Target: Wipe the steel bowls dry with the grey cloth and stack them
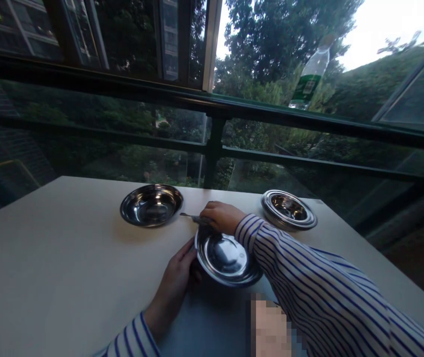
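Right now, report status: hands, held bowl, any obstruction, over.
Left hand gripping tilted metal bowl at left rim. Right hand holding greyish cloth-like item at bowl's far rim. Striped right sleeve hiding part of bowl's right side.

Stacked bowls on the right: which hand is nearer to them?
Right. The right hand is left of the stacked bowls, at the far side of the held bowl; the left hand is farther left, at its left edge.

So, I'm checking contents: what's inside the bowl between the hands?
Inside the bowl, shiny metal and reflections show. The right hand, with a grey cloth-like item, and the striped sleeve cover part of its far right side; what lies beneath them can't be seen.
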